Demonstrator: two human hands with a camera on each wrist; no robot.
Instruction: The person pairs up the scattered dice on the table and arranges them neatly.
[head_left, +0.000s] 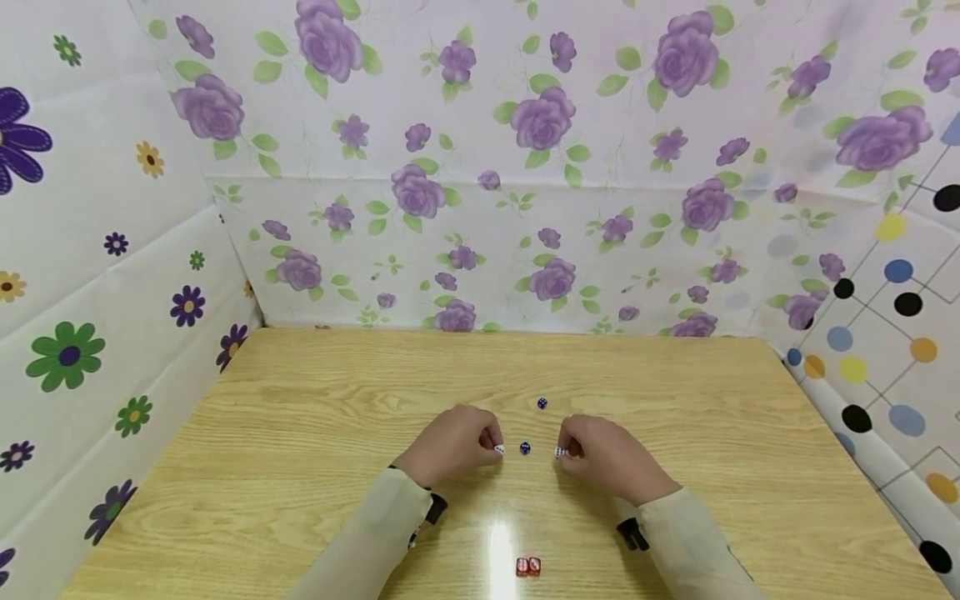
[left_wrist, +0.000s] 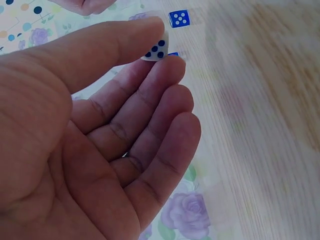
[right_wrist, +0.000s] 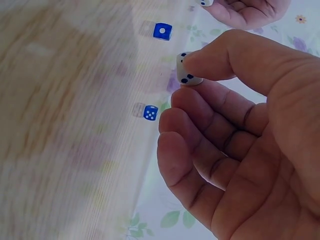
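Note:
My left hand pinches a white die between thumb and forefinger, its dark pips showing in the left wrist view. Across from it, my right hand pinches another white die the same way; the thumb covers part of it. Between the two hands a blue die lies on the wooden table. A second blue die sits a little farther back, near the right fingertips. The other fingers of both hands are curled loosely below the pinch.
Two red dice lie side by side at the front of the table, between the forearms. A flowered cloth wall rises along the back edge. Patterned cloths stand at the left and right sides.

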